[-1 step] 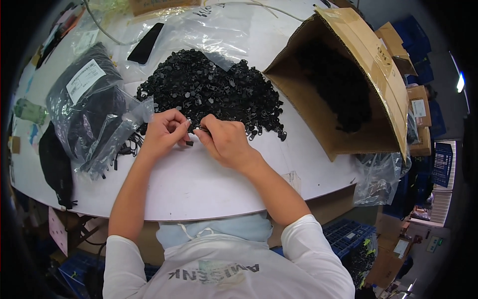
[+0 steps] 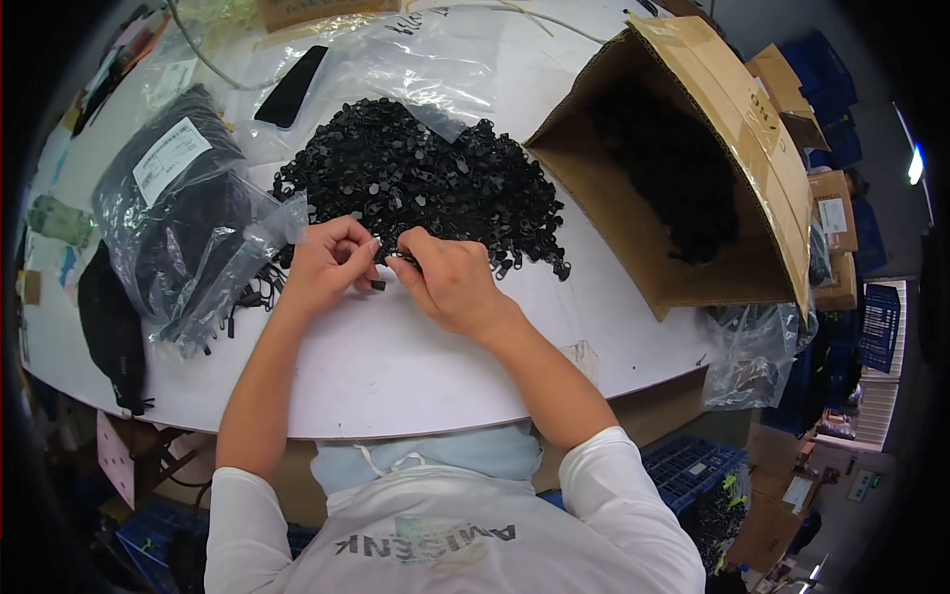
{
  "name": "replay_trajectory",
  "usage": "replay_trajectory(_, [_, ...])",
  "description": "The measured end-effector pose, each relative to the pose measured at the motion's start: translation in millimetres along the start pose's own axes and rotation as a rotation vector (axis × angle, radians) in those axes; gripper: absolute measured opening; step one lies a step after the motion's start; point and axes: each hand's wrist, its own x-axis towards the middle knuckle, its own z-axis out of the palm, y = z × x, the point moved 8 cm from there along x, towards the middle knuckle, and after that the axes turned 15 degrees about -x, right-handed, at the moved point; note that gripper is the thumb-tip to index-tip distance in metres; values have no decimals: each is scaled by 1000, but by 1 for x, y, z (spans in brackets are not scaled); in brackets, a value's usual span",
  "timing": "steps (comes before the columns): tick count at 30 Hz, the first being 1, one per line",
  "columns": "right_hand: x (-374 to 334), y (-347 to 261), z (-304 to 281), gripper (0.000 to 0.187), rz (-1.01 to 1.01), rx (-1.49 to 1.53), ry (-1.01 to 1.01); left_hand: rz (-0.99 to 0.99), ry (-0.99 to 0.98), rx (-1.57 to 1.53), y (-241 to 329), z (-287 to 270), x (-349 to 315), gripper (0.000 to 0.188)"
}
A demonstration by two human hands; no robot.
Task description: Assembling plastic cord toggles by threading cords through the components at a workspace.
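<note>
My left hand (image 2: 332, 265) is closed in a pinch at the near edge of a heap of black zipper sliders (image 2: 396, 178). A black cord zipper pull (image 2: 378, 285) sticks out below its fingers. Close beside it, my right hand (image 2: 453, 282) pinches a small black piece, mostly hidden by the fingers, perhaps a slider. The two sets of fingertips are a little apart. Left of my left hand, several loose black cord pulls (image 2: 259, 289) lie on the white table (image 2: 396, 386), partly under a clear plastic bag (image 2: 173, 228) full of black items.
An open cardboard box (image 2: 683, 282) lies on its side at the right, with a black mass inside. A dark phone-like slab (image 2: 291, 87) and clear plastic sheeting (image 2: 445, 59) are behind the heap. A black pouch (image 2: 111, 332) sits at the left edge.
</note>
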Motion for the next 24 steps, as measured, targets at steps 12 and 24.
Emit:
replay_trajectory(12, [1, 1, 1, 18, -97, 14, 29, 4, -4, 33, 5, 4, 1, 16])
replay_trajectory(24, [1, 4, 4, 16, -18, -32, 49, 21, -1, -28, 7, 3, -1, 17])
